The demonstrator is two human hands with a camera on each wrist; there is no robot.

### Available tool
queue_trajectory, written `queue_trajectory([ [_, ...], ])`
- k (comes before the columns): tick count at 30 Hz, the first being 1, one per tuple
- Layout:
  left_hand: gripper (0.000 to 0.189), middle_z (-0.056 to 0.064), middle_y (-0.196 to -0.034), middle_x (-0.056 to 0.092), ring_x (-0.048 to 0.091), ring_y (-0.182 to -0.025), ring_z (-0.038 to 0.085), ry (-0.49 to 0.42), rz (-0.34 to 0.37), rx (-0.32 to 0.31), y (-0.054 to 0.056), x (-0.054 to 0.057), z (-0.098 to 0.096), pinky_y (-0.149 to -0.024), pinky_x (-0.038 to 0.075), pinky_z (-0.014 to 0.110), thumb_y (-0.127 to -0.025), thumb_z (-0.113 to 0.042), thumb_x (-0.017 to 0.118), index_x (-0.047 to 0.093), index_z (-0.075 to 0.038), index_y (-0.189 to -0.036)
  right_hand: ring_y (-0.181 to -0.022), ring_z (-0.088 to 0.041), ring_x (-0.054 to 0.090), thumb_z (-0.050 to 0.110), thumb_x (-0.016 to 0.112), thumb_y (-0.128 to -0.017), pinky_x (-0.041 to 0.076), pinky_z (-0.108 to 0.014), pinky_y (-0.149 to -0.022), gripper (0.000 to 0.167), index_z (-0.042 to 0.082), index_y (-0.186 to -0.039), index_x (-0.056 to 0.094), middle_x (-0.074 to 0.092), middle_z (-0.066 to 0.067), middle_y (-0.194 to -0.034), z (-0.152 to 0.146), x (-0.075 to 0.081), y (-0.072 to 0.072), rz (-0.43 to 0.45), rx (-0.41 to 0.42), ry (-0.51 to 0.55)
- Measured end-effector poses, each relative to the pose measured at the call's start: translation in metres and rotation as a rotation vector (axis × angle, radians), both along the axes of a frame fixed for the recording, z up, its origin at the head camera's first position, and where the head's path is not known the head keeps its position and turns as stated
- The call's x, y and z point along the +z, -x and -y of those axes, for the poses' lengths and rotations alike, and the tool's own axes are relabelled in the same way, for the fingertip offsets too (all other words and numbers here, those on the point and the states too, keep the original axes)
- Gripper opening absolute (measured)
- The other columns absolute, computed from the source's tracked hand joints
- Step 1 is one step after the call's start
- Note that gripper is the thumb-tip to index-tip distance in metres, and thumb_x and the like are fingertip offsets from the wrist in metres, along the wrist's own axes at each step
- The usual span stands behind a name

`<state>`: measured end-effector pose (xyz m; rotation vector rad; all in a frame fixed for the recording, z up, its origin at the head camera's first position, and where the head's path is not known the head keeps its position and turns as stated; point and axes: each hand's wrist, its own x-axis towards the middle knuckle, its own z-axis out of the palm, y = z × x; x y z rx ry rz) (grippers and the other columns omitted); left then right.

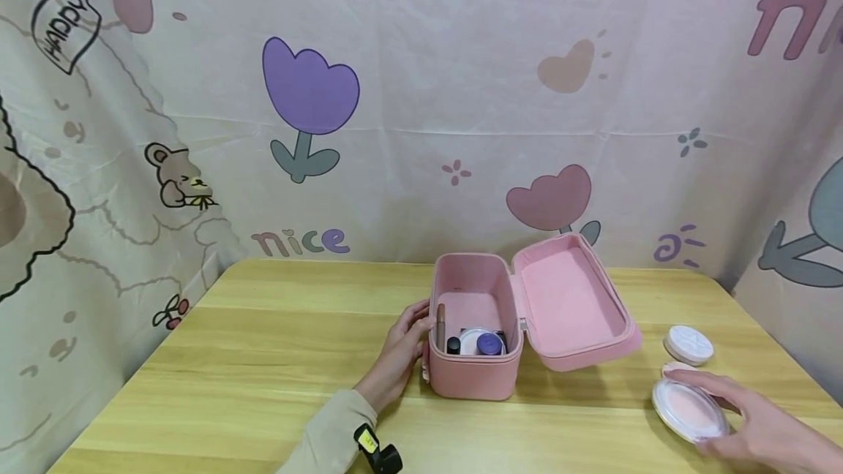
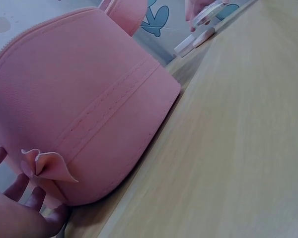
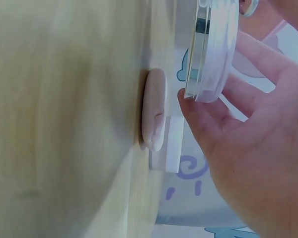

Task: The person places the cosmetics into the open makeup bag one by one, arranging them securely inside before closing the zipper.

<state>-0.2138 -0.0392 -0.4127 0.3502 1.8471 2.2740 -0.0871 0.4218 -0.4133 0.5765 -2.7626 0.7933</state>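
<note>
An open pink cosmetic case [image 1: 473,379] stands on the table, its lid [image 1: 579,298] swung out to the right. My left hand [image 1: 400,346] rests against the case's left side, fingers by a small pink bow-shaped tab [image 2: 52,166] in the left wrist view. Inside lie a brown tube [image 1: 440,324], a black-capped item [image 1: 453,345], a purple-lidded round jar [image 1: 489,344] and a white round item behind it. At the right, my right hand [image 1: 757,415] pinches a round clear-cased powder compact [image 1: 690,411] by its rim, held above the tabletop in the right wrist view.
Beyond the compact, a pale pink rounded item [image 3: 154,109] lies on the table [image 1: 263,386], with a white round container [image 1: 688,344] beside it. A printed cloth [image 1: 421,93] hangs behind the table and along its sides.
</note>
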Motion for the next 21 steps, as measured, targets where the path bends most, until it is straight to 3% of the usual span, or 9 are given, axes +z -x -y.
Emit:
queue_trajectory([
  [6,0.059,0.021,-0.146,0.036,0.042,-0.127,0.033,0.006,-0.005,-0.002,0.0011,-0.0015,0.0019,-0.097,0.04,0.037,-0.093,-0.026,0.055,0.037,-0.002,-0.144,-0.107,0.014,0.037,0.011,0.084,-0.064,0.034,-0.017,-0.07,0.076,0.024,-0.134,0.056,0.044,0.032,-0.13,0.0003,0.0038,0.0003,0.027,-0.074,-0.057],
  [10,0.058,0.022,-0.145,0.037,0.043,-0.126,0.035,0.014,-0.018,0.002,0.0005,-0.0011,0.0015,-0.097,0.041,0.038,-0.093,-0.026,0.055,0.038,-0.001,-0.143,-0.105,0.013,0.038,0.011,0.084,-0.064,0.039,-0.022,-0.067,0.078,0.022,-0.136,0.054,0.037,0.035,-0.131,-0.0017,0.0036,0.0011,0.023,-0.08,-0.053],
  [16,0.058,0.022,-0.145,0.037,0.044,-0.123,0.034,0.021,-0.022,-0.007,0.0003,-0.0005,0.0019,-0.095,0.042,0.037,-0.094,-0.027,0.055,0.039,-0.001,-0.143,-0.099,0.007,0.048,0.007,0.084,-0.065,0.039,-0.021,-0.067,0.074,0.019,-0.132,0.054,0.043,0.032,-0.13,-0.0021,0.0034,0.001,-0.003,-0.068,0.007],
  [21,0.057,0.022,-0.144,0.037,0.042,-0.126,0.035,0.034,-0.019,-0.02,0.0036,0.0009,0.005,-0.097,0.042,0.04,-0.094,-0.028,0.055,0.039,-0.002,-0.143,-0.099,0.008,0.047,0.005,0.082,-0.067,0.035,-0.016,-0.07,0.07,0.018,-0.131,0.055,0.046,0.033,-0.125,0.0035,0.0073,0.0007,-0.014,-0.099,0.053],
])
